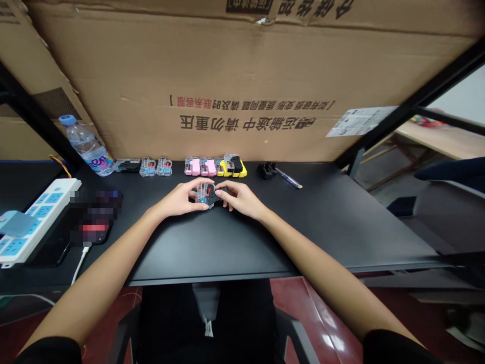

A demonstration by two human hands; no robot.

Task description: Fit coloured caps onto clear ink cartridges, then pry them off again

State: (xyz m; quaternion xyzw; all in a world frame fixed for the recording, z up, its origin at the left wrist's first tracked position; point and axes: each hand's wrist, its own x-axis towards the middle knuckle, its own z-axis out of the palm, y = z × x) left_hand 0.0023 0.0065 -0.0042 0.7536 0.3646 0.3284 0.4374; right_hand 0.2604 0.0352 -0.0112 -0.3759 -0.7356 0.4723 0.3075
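Over the middle of the black table, my left hand [186, 197] grips the left side of a small clear plastic device [204, 194] with blue and red parts inside. My right hand [239, 198] has its fingers closed on a black piece [216, 196] at the device's right side. The two parts touch; I cannot tell whether they are joined. Behind my hands stand similar devices with pink covers [200, 166] and yellow covers [232, 167], one of them topped by a clear and black one. Further left are clear devices [156, 166] without coloured covers.
Black parts [267, 170] and a screwdriver [289, 179] lie at the back right. At left are a water bottle [88, 146], a white power strip [41, 220] and a phone [99, 217] with a white cable [80, 264]. A cardboard sheet [242, 65] stands along the back edge.
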